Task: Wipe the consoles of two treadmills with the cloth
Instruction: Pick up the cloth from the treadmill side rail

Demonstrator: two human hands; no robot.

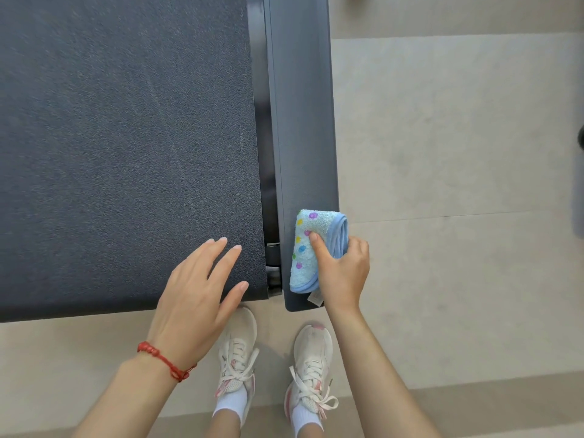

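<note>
- The person stands at the back end of a treadmill and looks straight down at it.
- The right hand [343, 273] holds a folded cloth [311, 248]. The thumb lies on top of the cloth and the other fingers curl around its folded blue edge, so this hand is gripping the cloth.
- The cloth is light blue with little colored dots. It sits on the side rail [300, 121] of the treadmill, near the rail's back end. It is folded thick, which likely makes a good pad for wiping.
- The left hand [196, 298] is open. Its fingers are spread and straight, over the back edge of the running belt [126, 137]. I cannot tell if it touches the belt or just floats above it. It may be there to help the person stay steady while bending down.
- The hand holds nothing. A red bracelet [164, 361] is on its wrist.
- Two white shoes [311, 368] stand on the pale floor [458, 153] just behind the treadmill.
- The console, the part the job is about, is not in view here. So I think the wiping of the consoles is not going on in this spot. The person would need to lift the cloth and go to the front of the machine.
</note>
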